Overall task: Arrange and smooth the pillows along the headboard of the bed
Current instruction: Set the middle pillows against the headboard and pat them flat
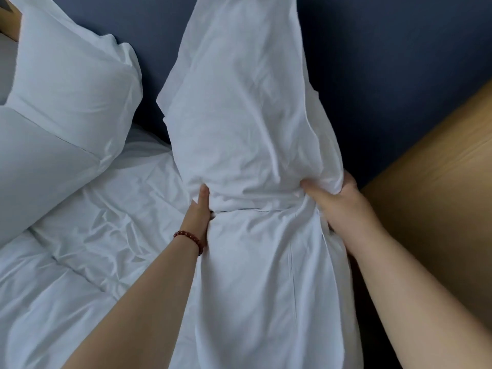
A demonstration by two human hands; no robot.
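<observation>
A white pillow (239,102) stands on end in the middle, leaning against the dark blue headboard (386,75). My left hand (199,211), with a red bead bracelet at the wrist, grips its lower left side. My right hand (335,203) clutches a bunch of fabric at its lower right corner. Below the hands, another white pillow or loose pillowcase (266,275) runs toward me. Two more white pillows lie at the left: one (72,83) against the headboard, one (34,166) in front of it.
A crumpled white sheet (106,222) covers the bed at lower left. A wooden nightstand surface (439,187) sits close on the right. A wooden panel corner (10,20) shows at the top left.
</observation>
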